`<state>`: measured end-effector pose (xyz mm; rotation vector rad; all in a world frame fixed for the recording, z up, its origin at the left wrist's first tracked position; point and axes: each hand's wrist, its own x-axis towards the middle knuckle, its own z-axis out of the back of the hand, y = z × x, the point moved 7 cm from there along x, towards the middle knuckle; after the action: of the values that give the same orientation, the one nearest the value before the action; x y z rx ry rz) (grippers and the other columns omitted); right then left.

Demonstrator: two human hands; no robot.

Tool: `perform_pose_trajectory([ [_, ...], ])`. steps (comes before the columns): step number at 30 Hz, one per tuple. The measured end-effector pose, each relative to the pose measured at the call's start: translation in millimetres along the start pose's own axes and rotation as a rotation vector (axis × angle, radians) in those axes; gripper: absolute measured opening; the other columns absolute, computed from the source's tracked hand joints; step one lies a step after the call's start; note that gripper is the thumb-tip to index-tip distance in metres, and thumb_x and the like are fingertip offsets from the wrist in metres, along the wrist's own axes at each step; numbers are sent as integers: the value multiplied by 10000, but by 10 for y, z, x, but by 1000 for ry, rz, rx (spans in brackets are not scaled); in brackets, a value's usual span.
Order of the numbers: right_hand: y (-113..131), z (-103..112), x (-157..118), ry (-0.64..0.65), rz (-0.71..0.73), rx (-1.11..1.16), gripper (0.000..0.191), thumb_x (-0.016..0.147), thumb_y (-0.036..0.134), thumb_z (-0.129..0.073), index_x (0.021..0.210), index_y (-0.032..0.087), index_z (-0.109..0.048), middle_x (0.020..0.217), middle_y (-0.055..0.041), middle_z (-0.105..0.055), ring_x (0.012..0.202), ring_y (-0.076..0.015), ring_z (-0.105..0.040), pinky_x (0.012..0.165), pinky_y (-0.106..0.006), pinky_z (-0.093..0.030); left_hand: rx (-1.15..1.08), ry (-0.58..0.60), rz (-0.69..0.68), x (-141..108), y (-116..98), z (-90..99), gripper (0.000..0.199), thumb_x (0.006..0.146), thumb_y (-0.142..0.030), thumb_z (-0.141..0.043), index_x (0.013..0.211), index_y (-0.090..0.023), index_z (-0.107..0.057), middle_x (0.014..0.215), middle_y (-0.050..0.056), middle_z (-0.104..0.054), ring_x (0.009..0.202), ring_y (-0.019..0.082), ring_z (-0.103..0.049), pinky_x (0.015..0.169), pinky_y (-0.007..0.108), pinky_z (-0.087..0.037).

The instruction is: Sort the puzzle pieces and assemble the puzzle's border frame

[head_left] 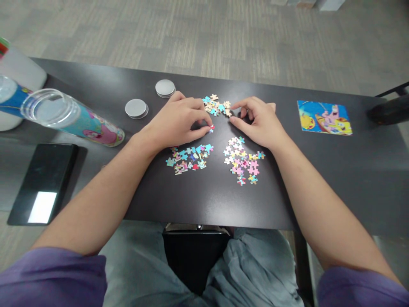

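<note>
My left hand [182,120] is closed, its thumb and index finger pinching a small red, white and light-blue jigsaw puzzle piece [211,128] just above the table. My right hand [257,119] is at the right edge of a pile of jigsaw pieces [214,106], many showing their plain tan backs. Its thumb and index fingertips are apart beside the outermost piece; whether they touch it I cannot tell. Closer to me lie two face-up groups: mostly blue pieces [191,157] below my left hand, and pink, yellow and white pieces [244,160] below my right.
A dark table [204,200] carries everything. On the left are stacked grey discs [136,108], more discs [165,88], a clear-topped printed tube [92,123] and a black tablet-like device [43,183]. A colourful cartoon picture card [325,117] and a dark cylinder [388,111] lie right.
</note>
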<state>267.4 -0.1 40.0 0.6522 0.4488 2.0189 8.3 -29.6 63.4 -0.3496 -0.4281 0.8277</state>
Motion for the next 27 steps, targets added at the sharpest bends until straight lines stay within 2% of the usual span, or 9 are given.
perform_pose_trajectory([
  [3,-18,-11,3,-13,0,-4,267,1107,473,-883,1345,352,-875,1074,-77,-808,970,-370,-734,1161,-670,-497,6,-15,6,8,-26,37,159,1112,-381,-777,1067,-326,-919,1035,36,-820,1098,324,-812,1273,639,-488],
  [6,-38,-34,9,-32,-4,-16,238,1120,490,-893,1308,345,-873,1051,-78,-802,989,-373,-735,1158,-656,-504,20,-46,24,9,-22,91,209,1150,-389,-721,1084,-315,-904,1035,51,-826,1057,320,-804,1215,608,-519],
  [9,-29,-61,19,-44,-25,-39,216,1123,501,-899,1261,336,-872,1054,-77,-797,1041,-386,-749,1165,-651,-512,11,-48,29,7,5,98,189,1129,-435,-769,1082,-313,-906,1053,50,-843,1038,310,-800,1180,584,-524],
  [16,55,-97,55,-41,-95,-78,179,1100,456,-934,1185,317,-860,1051,-72,-784,1104,-421,-791,1209,-693,-498,-52,25,-14,7,59,35,274,1065,-570,-859,1107,-309,-930,1031,13,-854,941,239,-792,1144,508,-496],
  [20,46,-103,70,-40,-90,-69,124,1117,423,-918,1150,322,-854,982,-49,-756,1026,-389,-777,1219,-702,-492,-111,116,9,-2,108,61,349,991,-638,-911,1157,-333,-946,1014,9,-855,875,224,-764,1003,453,-519],
  [24,-9,-88,71,-48,-76,-36,90,1156,403,-841,1129,319,-860,941,-40,-754,963,-350,-761,1150,-652,-514,-136,94,28,-4,161,139,323,964,-629,-899,1118,-349,-947,1016,24,-857,882,241,-753,922,444,-533],
  [27,-86,-77,70,-52,-53,-16,116,1186,373,-771,1133,306,-849,988,-64,-782,993,-356,-773,1088,-618,-525,-162,74,67,-6,213,147,338,952,-642,-898,1083,-332,-939,1003,31,-849,858,241,-735,872,442,-538],
])
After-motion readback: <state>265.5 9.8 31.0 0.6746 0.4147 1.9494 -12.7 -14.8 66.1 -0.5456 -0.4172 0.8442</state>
